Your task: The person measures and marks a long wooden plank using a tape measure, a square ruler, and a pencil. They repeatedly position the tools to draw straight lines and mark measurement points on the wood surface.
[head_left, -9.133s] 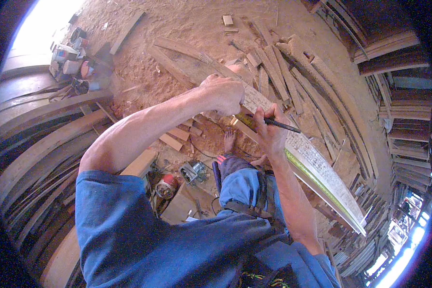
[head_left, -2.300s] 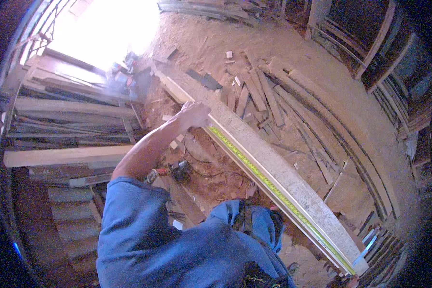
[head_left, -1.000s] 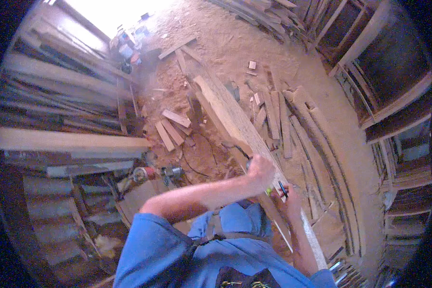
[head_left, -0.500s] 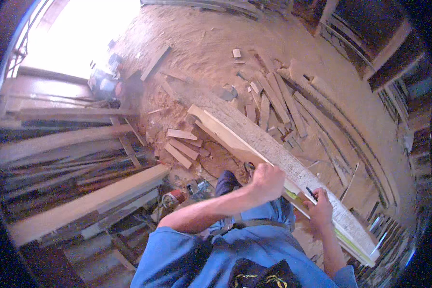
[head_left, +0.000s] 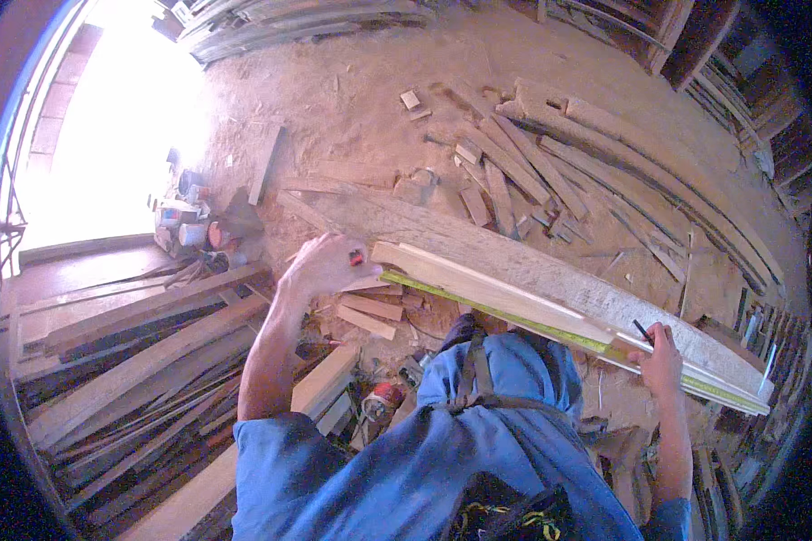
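From my seat far away, I see the tape [head_left: 573, 338] pulled out long and yellow, running down the near edge of the pale board [head_left: 478, 288]. That board lies along the rough plank [head_left: 550, 279]. The left hand [head_left: 327, 263] has its grip bent around the red and dark end of the tape, up by the board's far left end. The right hand [head_left: 661, 361] pinches a dark pen [head_left: 642, 331] and sits low on the board, close by the tape. I can't tell if its fingers press on the tape too.

Here is what worries me. The tape is thin and long, so if the left hand lifts or twists, it could bow and read wrong. If the far right end is not caught well, and I can't see that it is, it could slip off and snap back at the fingers. A bump from the right arm could slide the board. Short wood bits [head_left: 370, 316] lie on the floor near the legs, so a step back could make a foot trip.
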{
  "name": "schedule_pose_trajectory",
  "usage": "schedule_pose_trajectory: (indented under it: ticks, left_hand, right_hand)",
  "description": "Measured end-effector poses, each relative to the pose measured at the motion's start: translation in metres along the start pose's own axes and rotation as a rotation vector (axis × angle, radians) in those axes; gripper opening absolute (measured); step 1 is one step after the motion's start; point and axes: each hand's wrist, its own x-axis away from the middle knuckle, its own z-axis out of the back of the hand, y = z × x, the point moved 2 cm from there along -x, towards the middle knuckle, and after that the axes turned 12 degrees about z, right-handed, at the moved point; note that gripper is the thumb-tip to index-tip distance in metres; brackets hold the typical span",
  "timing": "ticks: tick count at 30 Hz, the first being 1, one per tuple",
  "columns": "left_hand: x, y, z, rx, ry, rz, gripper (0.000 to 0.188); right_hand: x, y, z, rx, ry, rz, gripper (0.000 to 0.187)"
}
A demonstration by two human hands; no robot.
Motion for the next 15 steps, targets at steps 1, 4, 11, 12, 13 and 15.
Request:
schedule_pose_trajectory:
  ticks: [1, 4, 11, 12, 13, 15]
  left_hand:
    - [-0.006, -0.013, 0.001, 0.02, -0.022, 0.032, 0.053]
    - [-0.022, -0.037, 0.001, -0.007, -0.07, 0.048, 0.051]
    - [-0.05, -0.046, -0.007, 0.064, -0.035, -0.069, 0.049]
    - [-0.053, -0.046, -0.008, 0.063, -0.038, -0.068, 0.049]
    - [-0.055, -0.045, -0.008, 0.044, -0.053, -0.068, 0.048]
    - [-0.059, -0.044, -0.009, 0.003, -0.082, -0.069, 0.047]
  right_hand:
    - [0.0, -0.002, 0.0, 0.003, 0.024, 0.004, 0.055]
    - [-0.002, -0.006, 0.0, 0.077, 0.005, -0.065, 0.055]
    - [0.001, -0.016, 0.003, 0.132, 0.019, -0.043, 0.055]
    - [0.001, -0.017, 0.003, 0.137, 0.024, -0.044, 0.055]
    - [0.001, -0.017, 0.003, 0.129, 0.018, -0.054, 0.055]
    - [0.001, -0.017, 0.002, 0.112, 0.01, -0.08, 0.055]
